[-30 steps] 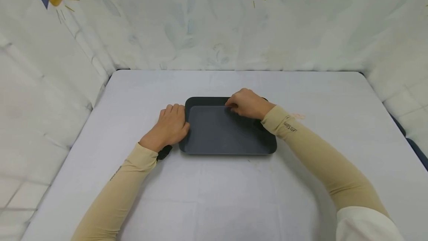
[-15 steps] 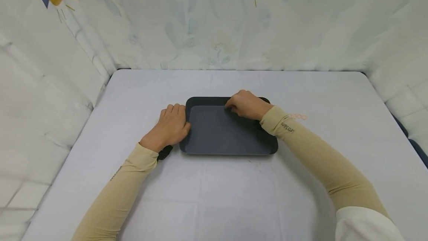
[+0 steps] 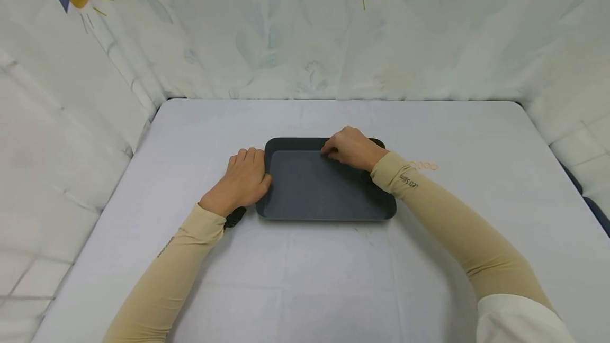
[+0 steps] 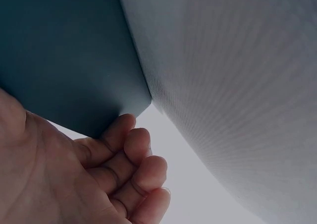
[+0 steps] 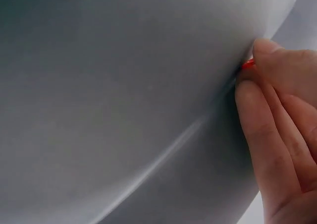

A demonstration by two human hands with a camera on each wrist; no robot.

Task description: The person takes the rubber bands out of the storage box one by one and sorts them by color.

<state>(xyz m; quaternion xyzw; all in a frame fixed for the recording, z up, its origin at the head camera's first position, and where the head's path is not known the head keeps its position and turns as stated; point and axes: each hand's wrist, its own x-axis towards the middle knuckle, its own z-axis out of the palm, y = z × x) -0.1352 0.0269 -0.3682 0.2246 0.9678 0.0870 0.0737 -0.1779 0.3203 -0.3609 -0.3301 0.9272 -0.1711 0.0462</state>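
A dark grey rectangular tray lies on the white-covered table. At its left side my left hand holds the wall, the thumb over the rim. In the left wrist view the fingers bend against the tray's outer face. My right hand reaches over the right part of the tray to the inner far side. Between its thumb and fingers it pinches a small red thing, seen in the right wrist view against the tray. Most of that red thing is hidden, so its kind cannot be told.
Several small pale orange rings lie in a row on the table, right of the tray and partly behind the right sleeve. A patterned cloth hangs behind the table and along its sides.
Hardly anything differs. The right hand has shifted only very slightly at the tray's far side, and a little more of the orange rings shows beside the sleeve.
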